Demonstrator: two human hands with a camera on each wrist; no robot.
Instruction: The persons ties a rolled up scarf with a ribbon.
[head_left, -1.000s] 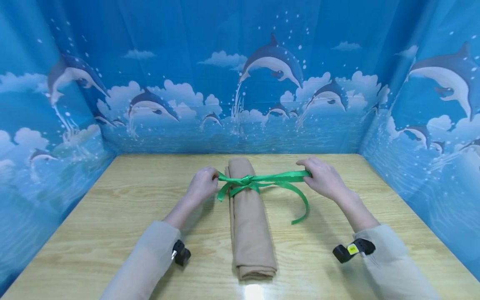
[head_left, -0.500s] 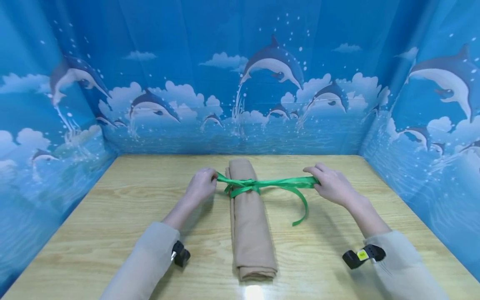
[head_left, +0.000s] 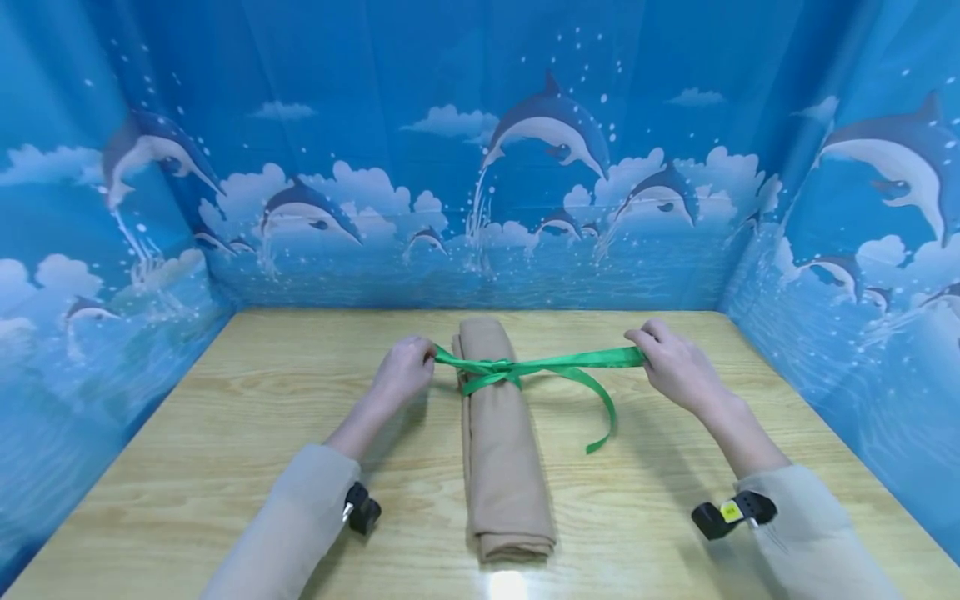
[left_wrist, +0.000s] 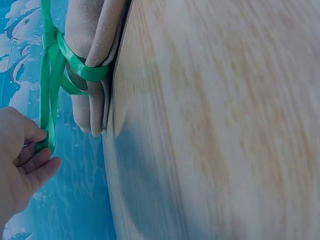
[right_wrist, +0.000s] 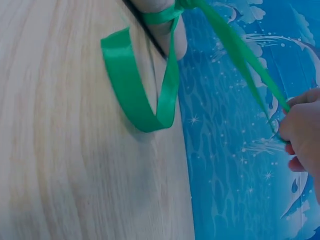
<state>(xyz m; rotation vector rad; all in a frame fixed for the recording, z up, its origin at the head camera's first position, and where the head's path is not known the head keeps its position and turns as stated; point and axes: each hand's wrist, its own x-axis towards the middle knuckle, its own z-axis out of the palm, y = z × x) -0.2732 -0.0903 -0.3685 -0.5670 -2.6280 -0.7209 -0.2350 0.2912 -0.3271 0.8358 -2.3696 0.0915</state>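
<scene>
A rolled tan cloth (head_left: 510, 467) lies lengthwise on the table, with a green ribbon (head_left: 487, 379) tied round its far part. On the left of the roll, my left hand (head_left: 405, 367) pinches ribbon between thumb and fingers; the left wrist view shows two strands running to the left hand (left_wrist: 25, 160). Over on the right, my right hand (head_left: 675, 362) pinches a ribbon loop, whose two strands reach the right hand (right_wrist: 305, 130) in the right wrist view. Between the hands the ribbon is stretched nearly straight across the knot. A loose ribbon end (head_left: 607, 408) curls down at the right.
The wooden table (head_left: 247, 417) carries the roll near its middle, whose far end comes close to the table's back edge. Blue curtains (head_left: 375, 208) with dolphins stand behind and on both sides. Each sleeve bears a small black wrist camera (head_left: 362, 508).
My right hand has moved right, drawing the ribbon longer on that side. The short ribbon tail hanging left of the knot has gone from sight, and the knot looks smaller. The left hand stays nearly still.
</scene>
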